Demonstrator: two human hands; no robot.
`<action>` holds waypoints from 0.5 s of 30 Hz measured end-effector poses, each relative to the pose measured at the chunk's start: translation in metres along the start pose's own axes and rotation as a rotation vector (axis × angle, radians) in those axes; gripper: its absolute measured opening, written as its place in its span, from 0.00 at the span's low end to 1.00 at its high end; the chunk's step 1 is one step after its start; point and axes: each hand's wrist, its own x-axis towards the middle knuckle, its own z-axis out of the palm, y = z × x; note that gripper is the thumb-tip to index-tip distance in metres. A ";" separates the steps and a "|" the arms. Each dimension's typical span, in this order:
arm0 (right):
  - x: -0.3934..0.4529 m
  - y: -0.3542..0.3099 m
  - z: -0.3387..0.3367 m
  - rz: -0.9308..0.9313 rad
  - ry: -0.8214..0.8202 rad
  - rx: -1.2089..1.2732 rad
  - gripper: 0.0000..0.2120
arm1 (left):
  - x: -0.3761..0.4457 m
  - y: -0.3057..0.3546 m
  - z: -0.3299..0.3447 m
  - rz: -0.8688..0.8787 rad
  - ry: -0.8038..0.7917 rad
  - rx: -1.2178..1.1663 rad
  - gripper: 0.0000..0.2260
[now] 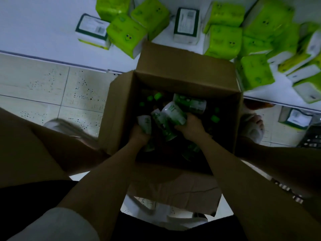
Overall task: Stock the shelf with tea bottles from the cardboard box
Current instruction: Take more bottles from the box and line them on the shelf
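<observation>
An open cardboard box stands on the floor between my knees, in front of a low white shelf. Inside it lie several tea bottles with white-and-green labels and green caps, dim in the shadow. My left hand is down in the box, closed around a tea bottle. My right hand grips another tea bottle, tilted with its base toward the box's far wall. A third bottle lies across the pile behind them.
Bright green tissue packs and white boxes crowd the shelf, more packs at the right. Pale tiled floor lies to the left. My shoes flank the box. A box flap hangs toward me.
</observation>
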 end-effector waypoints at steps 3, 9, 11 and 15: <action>-0.021 -0.006 -0.005 -0.048 -0.027 0.082 0.32 | -0.018 0.001 -0.013 0.024 -0.014 -0.057 0.25; -0.066 -0.021 -0.013 -0.044 -0.001 0.306 0.24 | -0.050 0.003 -0.041 0.068 -0.009 -0.271 0.32; -0.083 -0.026 -0.017 -0.048 -0.003 0.417 0.22 | -0.063 0.007 -0.049 0.113 0.001 -0.316 0.34; -0.114 -0.034 -0.028 -0.080 -0.052 0.622 0.19 | -0.089 0.011 -0.061 0.171 -0.027 -0.457 0.34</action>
